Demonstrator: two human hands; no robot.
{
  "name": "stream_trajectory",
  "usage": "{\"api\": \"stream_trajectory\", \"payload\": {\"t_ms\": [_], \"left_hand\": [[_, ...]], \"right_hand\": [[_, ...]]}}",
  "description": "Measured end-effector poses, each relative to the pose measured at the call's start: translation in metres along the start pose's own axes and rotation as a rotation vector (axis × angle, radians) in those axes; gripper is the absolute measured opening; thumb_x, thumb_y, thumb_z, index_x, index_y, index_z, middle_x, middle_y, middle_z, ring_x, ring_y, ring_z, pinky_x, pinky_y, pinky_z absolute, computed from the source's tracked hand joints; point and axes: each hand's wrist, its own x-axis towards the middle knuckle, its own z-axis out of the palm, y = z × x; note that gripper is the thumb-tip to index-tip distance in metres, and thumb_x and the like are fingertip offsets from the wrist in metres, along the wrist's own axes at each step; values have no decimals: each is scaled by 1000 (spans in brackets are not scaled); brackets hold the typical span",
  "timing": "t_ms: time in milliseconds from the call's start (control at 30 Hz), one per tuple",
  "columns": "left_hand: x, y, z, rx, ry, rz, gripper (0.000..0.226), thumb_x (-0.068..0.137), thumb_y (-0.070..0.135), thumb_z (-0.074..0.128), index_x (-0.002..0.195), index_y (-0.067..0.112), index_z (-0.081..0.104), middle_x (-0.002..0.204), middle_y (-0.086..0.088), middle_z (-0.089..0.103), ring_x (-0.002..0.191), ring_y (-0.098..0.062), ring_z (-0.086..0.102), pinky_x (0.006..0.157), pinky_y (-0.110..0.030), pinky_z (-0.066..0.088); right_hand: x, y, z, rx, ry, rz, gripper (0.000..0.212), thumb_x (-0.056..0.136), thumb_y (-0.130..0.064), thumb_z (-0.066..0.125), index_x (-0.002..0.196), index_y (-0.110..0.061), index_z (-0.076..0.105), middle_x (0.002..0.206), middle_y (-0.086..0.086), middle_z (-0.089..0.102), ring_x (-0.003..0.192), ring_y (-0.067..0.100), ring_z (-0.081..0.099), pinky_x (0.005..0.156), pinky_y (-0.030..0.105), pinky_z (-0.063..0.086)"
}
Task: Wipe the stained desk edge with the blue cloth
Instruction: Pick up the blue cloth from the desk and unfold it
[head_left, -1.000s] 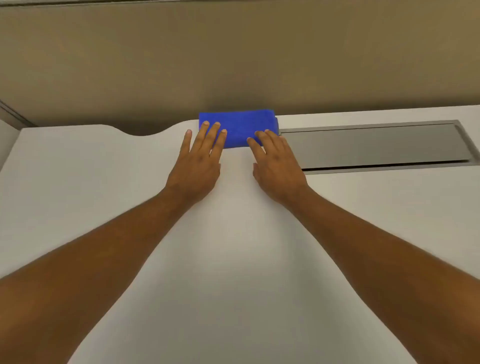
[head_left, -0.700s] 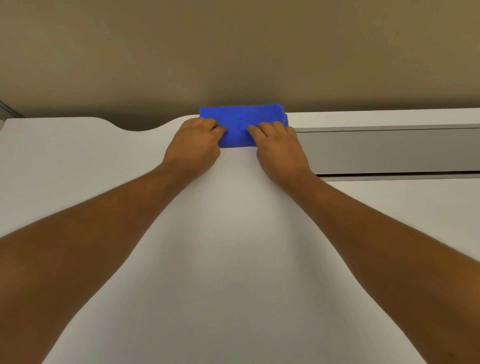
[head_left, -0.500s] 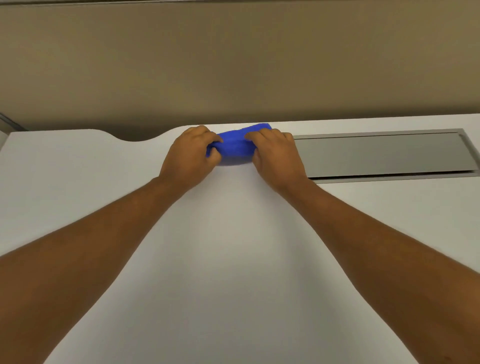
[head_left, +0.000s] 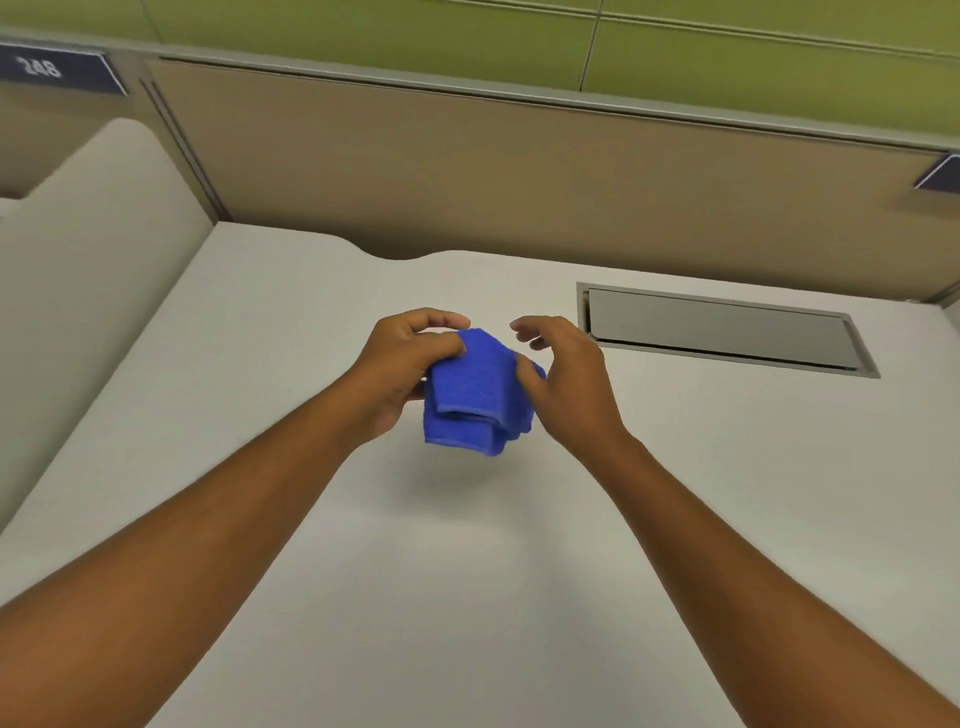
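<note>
Fingers (head_left: 441, 344) of the left hand (head_left: 402, 371), just left of frame centre, curled around the upper left corner of the blue cloth (head_left: 475, 400), thumb pressed onto its top fold. Cloth bunched and folded over on itself, lifted clear of the table (head_left: 260, 322), soft shadow on the white surface below it. Just right of centre, right hand (head_left: 563, 382) loosely cupped: thumb touching the cloth's right side, remaining fingers spread and hovering apart from the fabric, so more steadying than gripping. Both forearms running in from the lower corners of the frame. Further right, a grey recessed cable hatch (head_left: 722, 330) set flush in the table, lid down. Along the upper part of the frame, tan partition panel (head_left: 519, 176) standing behind the table's far edge, with a curved notch in that edge just above the left hand.

Judged step: gathering and re-folding the cloth into a pad, wiping not yet begun. No stain discernible on any edge from this view, so target spot uncertain. Next move likely calls for firming a one-handed hold, carrying the pad to the stained edge, then pressing flat and stroking along it without letting loose folds drag.
</note>
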Motion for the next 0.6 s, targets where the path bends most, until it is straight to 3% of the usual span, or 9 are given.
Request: {"api": "stream_trajectory", "payload": {"t_ms": [67,233,333,433,500,567,600], "left_hand": [[-32,-2,-13,-52,11,-1,18,91,17,70,105,24,77,90,2,80,75,-12,75,63,-28,59],[-105,-9,-47,-204,144,-28,17,91,16,76,108,14,75,92,-2,81,74,-13,76,61,-27,60],[-150,-16,-63,-314,193,-42,28,92,23,77,115,7,74,106,-9,81,90,-23,79,72,-34,63],[-194,-25,-78,-398,155,-46,31,97,29,67,118,8,75,115,-14,79,108,-30,76,92,-45,62],[-220,-31,-88,-387,118,-13,30,97,24,60,118,10,75,116,-16,78,107,-31,75,84,-42,64],[-244,-38,-97,-319,101,41,30,94,19,58,117,20,78,112,-12,80,96,-26,76,69,-27,61],[-254,-42,-101,-278,95,67,32,91,18,60,117,26,78,110,-9,81,94,-22,76,70,-23,59]], "right_hand": [[-34,-34,7,127,11,30,26,100,-18,64,125,-26,67,115,-12,70,98,3,65,78,7,46],[-115,-114,29,464,-12,83,26,102,-40,60,124,-28,65,122,-14,67,103,-2,67,72,13,55],[-149,-146,44,600,-106,137,35,100,-40,65,132,-27,61,128,-12,64,96,-9,70,64,11,55],[-171,-167,58,617,-172,183,35,102,-42,64,136,-34,59,129,-11,70,109,0,71,80,19,57],[-180,-178,66,616,-164,190,29,104,-39,62,132,-34,63,123,-14,74,110,8,73,92,31,58],[-189,-189,74,641,-146,199,22,106,-31,59,127,-29,69,117,-10,76,104,14,76,92,39,62],[-193,-194,78,663,-138,207,21,107,-28,58,123,-26,71,113,-5,78,102,17,77,90,40,64]]}}
